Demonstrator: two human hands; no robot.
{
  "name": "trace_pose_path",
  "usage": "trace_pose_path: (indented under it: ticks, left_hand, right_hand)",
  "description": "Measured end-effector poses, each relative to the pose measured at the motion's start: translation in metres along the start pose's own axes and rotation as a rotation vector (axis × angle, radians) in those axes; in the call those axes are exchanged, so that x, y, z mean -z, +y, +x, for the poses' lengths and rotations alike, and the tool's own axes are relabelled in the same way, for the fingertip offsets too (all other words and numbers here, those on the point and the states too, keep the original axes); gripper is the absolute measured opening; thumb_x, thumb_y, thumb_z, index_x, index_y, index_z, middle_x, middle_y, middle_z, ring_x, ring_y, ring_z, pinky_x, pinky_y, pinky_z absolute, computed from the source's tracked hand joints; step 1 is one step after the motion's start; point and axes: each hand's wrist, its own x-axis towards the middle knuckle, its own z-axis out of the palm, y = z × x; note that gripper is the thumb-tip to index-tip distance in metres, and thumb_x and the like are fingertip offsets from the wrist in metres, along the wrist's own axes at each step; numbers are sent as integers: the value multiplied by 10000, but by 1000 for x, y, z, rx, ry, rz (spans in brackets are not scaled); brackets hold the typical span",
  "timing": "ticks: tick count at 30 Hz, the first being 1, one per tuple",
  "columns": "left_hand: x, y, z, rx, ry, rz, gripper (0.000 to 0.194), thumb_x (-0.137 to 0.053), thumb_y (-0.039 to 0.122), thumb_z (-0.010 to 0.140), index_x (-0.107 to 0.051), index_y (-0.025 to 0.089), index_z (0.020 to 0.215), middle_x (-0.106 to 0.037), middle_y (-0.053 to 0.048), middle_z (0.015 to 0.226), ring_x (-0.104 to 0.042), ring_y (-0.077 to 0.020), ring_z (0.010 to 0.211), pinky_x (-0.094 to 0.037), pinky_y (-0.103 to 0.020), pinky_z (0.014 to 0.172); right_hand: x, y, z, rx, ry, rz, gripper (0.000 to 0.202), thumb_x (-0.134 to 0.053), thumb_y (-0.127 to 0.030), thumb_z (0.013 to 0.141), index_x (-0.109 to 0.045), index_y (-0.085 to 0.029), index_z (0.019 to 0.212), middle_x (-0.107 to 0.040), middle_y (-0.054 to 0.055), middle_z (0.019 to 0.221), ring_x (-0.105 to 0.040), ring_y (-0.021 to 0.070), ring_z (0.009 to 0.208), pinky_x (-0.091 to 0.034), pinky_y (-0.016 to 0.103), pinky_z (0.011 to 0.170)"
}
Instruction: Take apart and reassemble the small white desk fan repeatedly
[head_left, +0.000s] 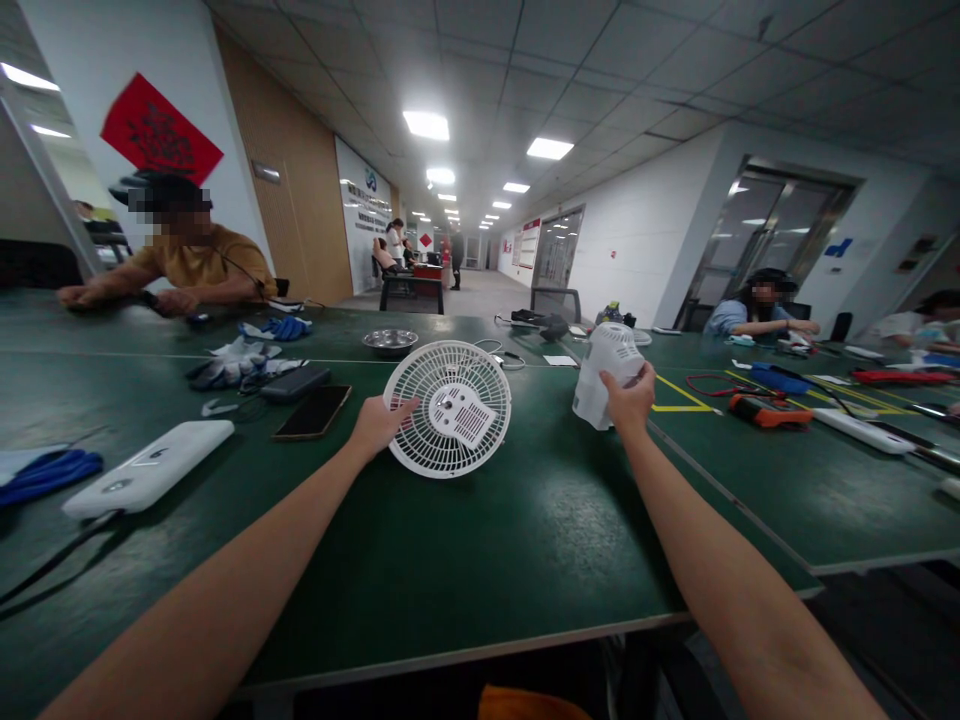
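My left hand (380,425) grips the left rim of a round white fan grille (480,385), its thumb lying over the bars. The grille is tilted up off the green table (525,550), its slotted centre plate facing me. To the right, my right hand (631,396) is closed around a white plastic housing (600,365) with slots near its rounded top. The two parts are held apart, with bare tabletop between them. The fingers behind the housing are partly hidden.
At left lie a white power strip (150,465), a phone (313,412), a dark case (296,384) and gloves (238,362). A metal bowl (390,342) stands behind the grille. An orange multimeter (769,410) lies at right. Other people sit across the tables.
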Motion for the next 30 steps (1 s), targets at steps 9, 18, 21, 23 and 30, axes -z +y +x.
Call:
trace_pose_path:
  ticks: [9,18,21,23,30]
  left_hand:
    - [1,1,-2,-36,-11,21,350,-702,435,751,-710,128,920,-749,-118,877,-716,-250,766,-575,-361,697]
    - [-2,6,-4,0,7,-44,292,-724,378,740,-711,114,865,-746,-107,815,-712,-244,707,-579,-340,641]
    - [-3,5,-4,23,2,-76,280,-729,354,738,-708,116,882,-747,-102,831,-712,-234,703,-581,-333,632]
    - [-3,5,-3,41,12,-80,270,-733,346,734,-709,121,881,-748,-100,836,-713,-232,706,-582,-329,633]
    - [-2,-3,1,8,-11,-70,309,-726,381,742,-707,131,923,-749,-104,877,-717,-245,728,-586,-340,625]
  right_hand:
    - [3,-1,-2,45,-1,-45,762,-669,-449,692,-373,-164,1333,-513,143,1283,-510,279,1144,-384,405,960]
    - [4,-5,-3,23,39,-93,781,-709,-497,647,-406,-162,1284,-571,131,1187,-556,272,1038,-428,380,878]
    - [6,-9,-5,23,16,-64,750,-699,-466,663,-403,-167,1284,-558,137,1212,-548,278,1066,-428,381,881]
    - [7,-11,-6,20,2,-48,738,-691,-455,670,-399,-174,1287,-552,136,1225,-544,282,1084,-428,385,887]
    - [6,-6,-4,25,11,-77,738,-690,-487,663,-406,-189,1276,-566,123,1212,-542,297,1096,-429,405,891]
